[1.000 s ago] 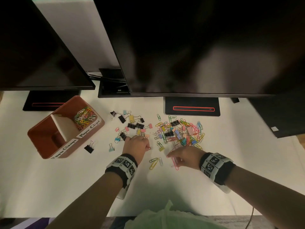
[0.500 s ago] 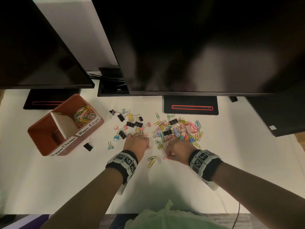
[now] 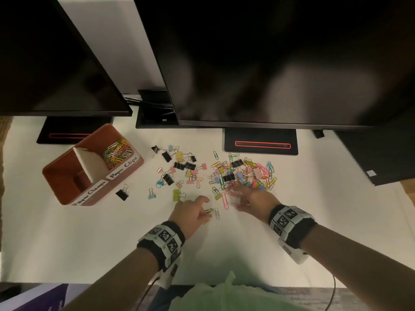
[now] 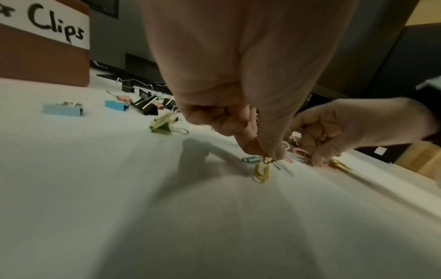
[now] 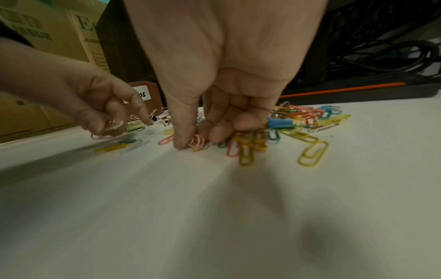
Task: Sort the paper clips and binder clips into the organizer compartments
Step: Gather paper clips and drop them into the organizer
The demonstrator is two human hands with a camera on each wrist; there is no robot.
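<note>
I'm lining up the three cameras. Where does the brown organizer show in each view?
Head: the brown organizer stands at mid left on the white table.
Left wrist: only its corner with the "Clips" label shows, top left.
Right wrist: a small piece with a label shows behind the left hand.
Shared landmark: the yellow-green binder clip.

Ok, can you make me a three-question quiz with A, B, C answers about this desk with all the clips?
1. Where is the brown two-part organizer box?
A. left of the loose clips
B. right of them
C. on a monitor

2. What colour is the paper clip hanging from the left hand?
A. yellow
B. black
C. white

3. How does the "Paper Clamps" compartment look?
A. full
B. lidded
C. no clips show in it

Answers: A, the box stands left of the scattered clips. A, the clip pinched by the fingertips is yellow. C, only the bare brown inside shows.
</note>
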